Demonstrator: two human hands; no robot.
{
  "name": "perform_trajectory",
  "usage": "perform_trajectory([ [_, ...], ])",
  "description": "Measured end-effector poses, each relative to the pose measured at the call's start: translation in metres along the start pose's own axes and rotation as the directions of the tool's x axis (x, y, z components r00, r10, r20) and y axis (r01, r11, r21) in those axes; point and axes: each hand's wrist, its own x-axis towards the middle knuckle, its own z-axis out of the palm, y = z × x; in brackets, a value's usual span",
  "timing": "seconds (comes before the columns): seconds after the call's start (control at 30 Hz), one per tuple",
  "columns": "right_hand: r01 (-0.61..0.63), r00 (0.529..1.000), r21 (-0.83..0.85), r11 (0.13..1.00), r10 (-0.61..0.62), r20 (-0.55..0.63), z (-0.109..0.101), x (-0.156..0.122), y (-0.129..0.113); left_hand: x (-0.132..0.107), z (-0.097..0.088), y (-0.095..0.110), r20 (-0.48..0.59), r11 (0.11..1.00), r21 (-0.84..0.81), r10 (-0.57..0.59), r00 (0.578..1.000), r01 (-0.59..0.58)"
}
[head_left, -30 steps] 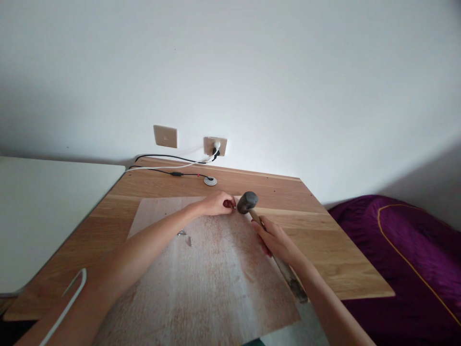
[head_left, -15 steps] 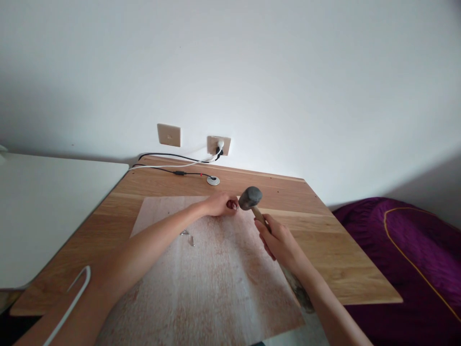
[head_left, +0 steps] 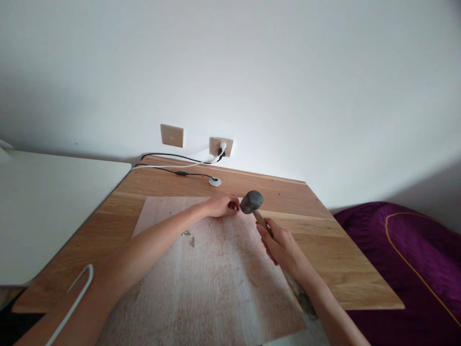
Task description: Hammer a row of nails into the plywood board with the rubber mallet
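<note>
My right hand (head_left: 280, 246) is wrapped round the wooden handle of a hammer (head_left: 251, 202), whose dark grey head hovers just right of my left hand. My left hand (head_left: 222, 205) rests on the far edge of a pale thin board (head_left: 216, 278) with its fingers pinched together on something small, probably a nail, that I cannot make out clearly. The board lies flat on a wooden table (head_left: 338, 259). A few loose nails (head_left: 188, 236) lie on the board under my left forearm.
A white table (head_left: 43, 206) stands at the left. Black and white cables (head_left: 173, 168) run from a wall socket (head_left: 221, 145) along the table's far edge, near a white round grommet (head_left: 215, 181). A purple cushion (head_left: 406, 259) sits at the right. A white wire (head_left: 74, 298) crosses my left arm.
The hammer head rose slightly away from my left hand and has come back down close to it. My left hand has kept its pinch in place.
</note>
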Motion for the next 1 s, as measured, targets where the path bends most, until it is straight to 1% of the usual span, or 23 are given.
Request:
perform_trajectory([
  [0.13,0.044,0.999,-0.038,0.998,-0.044,0.006,0.0038,-0.0018,0.0015,-0.0010,-0.0001,0.0016,-0.012,0.999,-0.027,0.047,0.999,-0.047],
  [0.23,0.028,0.999,-0.031,0.999,-0.027,0.026,0.0024,-0.0019,0.0010,-0.0008,0.0008,0.0005,-0.029,0.999,-0.034,0.033,0.999,-0.034],
  [0.33,0.013,1.000,0.019,1.000,-0.013,-0.012,-0.0008,-0.0010,0.0012,-0.0003,0.0014,-0.0013,-0.027,0.999,-0.034,-0.006,1.000,0.005],
  [0.43,0.005,0.998,0.049,0.999,-0.003,-0.056,-0.0021,0.0001,0.0043,0.0002,0.0009,-0.0017,-0.011,1.000,-0.027,-0.006,1.000,0.006],
  [0.5,-0.004,0.998,0.057,0.998,0.008,-0.061,-0.0008,0.0000,0.0070,0.0003,0.0002,-0.0012,-0.007,1.000,-0.028,-0.007,1.000,0.007],
  [0.63,0.000,0.999,0.062,0.998,0.003,-0.048,0.0037,-0.0023,0.0090,0.0001,0.0004,-0.0010,-0.008,0.999,-0.029,-0.028,1.000,0.028],
  [0.8,0.014,0.999,-0.015,1.000,-0.013,0.033,0.0028,-0.0036,0.0049,-0.0008,0.0022,-0.0024,-0.034,0.999,-0.052,-0.012,0.999,0.010],
  [1.0,-0.002,0.999,0.054,0.999,0.005,-0.046,-0.0043,-0.0021,0.0048,0.0008,0.0006,-0.0026,-0.019,0.997,-0.080,-0.005,1.000,0.004],
])
